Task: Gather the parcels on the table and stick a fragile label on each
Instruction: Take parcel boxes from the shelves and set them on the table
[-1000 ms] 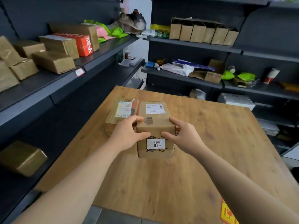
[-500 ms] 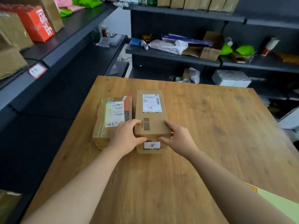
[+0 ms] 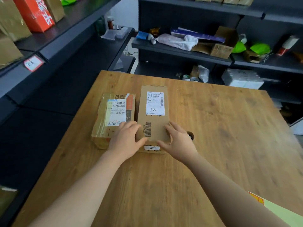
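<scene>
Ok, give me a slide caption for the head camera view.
Both hands steady a tall box beside a taped parcel on the table.

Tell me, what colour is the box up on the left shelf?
Red box with white writing, in the head view.

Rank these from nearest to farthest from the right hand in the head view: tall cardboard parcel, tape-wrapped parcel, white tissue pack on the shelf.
1. Tall cardboard parcel: under the right hand.
2. Tape-wrapped parcel: left, beyond the tall one.
3. White tissue pack: on the far shelf, behind the table.
</scene>
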A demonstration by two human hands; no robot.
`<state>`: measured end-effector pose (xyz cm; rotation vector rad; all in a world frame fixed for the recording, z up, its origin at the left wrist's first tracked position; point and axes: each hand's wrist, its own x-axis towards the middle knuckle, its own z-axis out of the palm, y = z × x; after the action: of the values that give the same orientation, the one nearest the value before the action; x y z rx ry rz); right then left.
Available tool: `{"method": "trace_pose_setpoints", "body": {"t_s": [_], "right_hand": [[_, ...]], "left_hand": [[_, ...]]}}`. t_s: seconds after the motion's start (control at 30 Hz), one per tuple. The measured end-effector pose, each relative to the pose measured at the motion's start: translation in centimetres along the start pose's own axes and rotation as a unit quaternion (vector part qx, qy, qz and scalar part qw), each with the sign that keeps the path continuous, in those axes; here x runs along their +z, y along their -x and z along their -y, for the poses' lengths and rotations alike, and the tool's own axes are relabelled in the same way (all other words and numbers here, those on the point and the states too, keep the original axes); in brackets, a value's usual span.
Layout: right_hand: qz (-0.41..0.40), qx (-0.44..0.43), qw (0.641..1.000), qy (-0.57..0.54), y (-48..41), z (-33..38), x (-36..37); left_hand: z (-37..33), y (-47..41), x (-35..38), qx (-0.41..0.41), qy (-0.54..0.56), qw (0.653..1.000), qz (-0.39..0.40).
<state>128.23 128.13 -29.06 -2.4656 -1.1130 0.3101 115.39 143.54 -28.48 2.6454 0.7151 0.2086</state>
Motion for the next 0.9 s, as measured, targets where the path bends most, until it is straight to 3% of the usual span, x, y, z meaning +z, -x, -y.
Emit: {"method": "trace_pose_setpoints", "body": {"t_s": [0.23,0.4,0.53,0.7,0.9], "right_hand": [[-0.029,-0.14,0.989,0.049,0.8,1.4,-2.6],[-0.044,-0.252,0.965,0.05,2.4,3.6,-4.1],[-0.064,-0.354,0.933,0.014,4.6,6.7,-4.4],[-0.027,-0.46,0.887,-0.013,8.8,12.6,-3.1],[0.018,-0.597,0.798,-0.079,17.7,22.4,-1.0]], "left_hand": [[-2.6,3.2,-2.8,-0.021,-0.079,0.992,-0.095],[-4.8,8.4,-5.0,-0.086,-0.12,0.974,-0.17],[-6.0,14.3,-6.7,-0.154,-0.149,0.952,-0.217],[-6.4,23.3,-9.1,-0.242,-0.177,0.915,-0.269],[-7.1,37.1,-11.8,-0.386,-0.226,0.832,-0.328]]}}
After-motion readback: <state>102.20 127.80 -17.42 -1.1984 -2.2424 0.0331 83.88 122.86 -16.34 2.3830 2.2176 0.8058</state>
